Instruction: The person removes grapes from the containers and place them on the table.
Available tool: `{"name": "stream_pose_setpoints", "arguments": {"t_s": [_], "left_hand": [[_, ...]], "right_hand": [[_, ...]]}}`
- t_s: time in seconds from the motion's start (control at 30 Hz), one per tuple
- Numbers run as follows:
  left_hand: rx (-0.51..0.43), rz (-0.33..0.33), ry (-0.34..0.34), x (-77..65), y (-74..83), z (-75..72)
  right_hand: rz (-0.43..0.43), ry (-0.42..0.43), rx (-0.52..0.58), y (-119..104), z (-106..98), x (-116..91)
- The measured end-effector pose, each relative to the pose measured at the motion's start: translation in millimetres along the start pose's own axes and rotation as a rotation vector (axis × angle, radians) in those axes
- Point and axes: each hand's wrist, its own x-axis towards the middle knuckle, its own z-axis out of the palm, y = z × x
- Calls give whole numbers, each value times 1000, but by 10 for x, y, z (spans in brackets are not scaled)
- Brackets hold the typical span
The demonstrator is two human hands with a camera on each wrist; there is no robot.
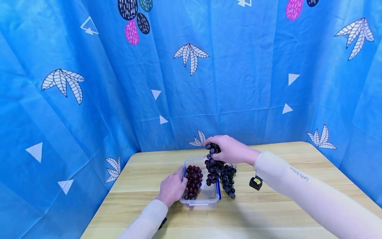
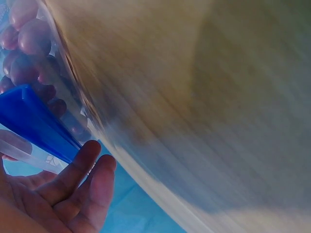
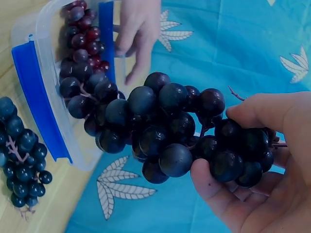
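Carefully, my right hand pinched the dark grapes over the right side of the clear box while my left hand held its left edge, but the bunch could have fallen if my grip slipped.

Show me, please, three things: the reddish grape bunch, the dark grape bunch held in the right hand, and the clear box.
Reddish bunch [image 1: 194,181]: head view, middle of its grapes.
Held dark bunch [image 3: 154,140]: right wrist view, a grape near its middle.
Clear box [image 1: 199,202]: head view, near rim.
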Motion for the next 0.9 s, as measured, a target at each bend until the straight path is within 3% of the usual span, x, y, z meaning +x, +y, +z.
{"name": "stream_pose_setpoints", "arguments": {"t_s": [0.43, 0.9], "left_hand": [[-6, -3, 4, 11, -11, 4], [-11, -8, 2, 19, -21, 17]], "right_hand": [[54, -31, 83, 130, -243, -201], [89, -49, 41, 311, -418, -561]]}}
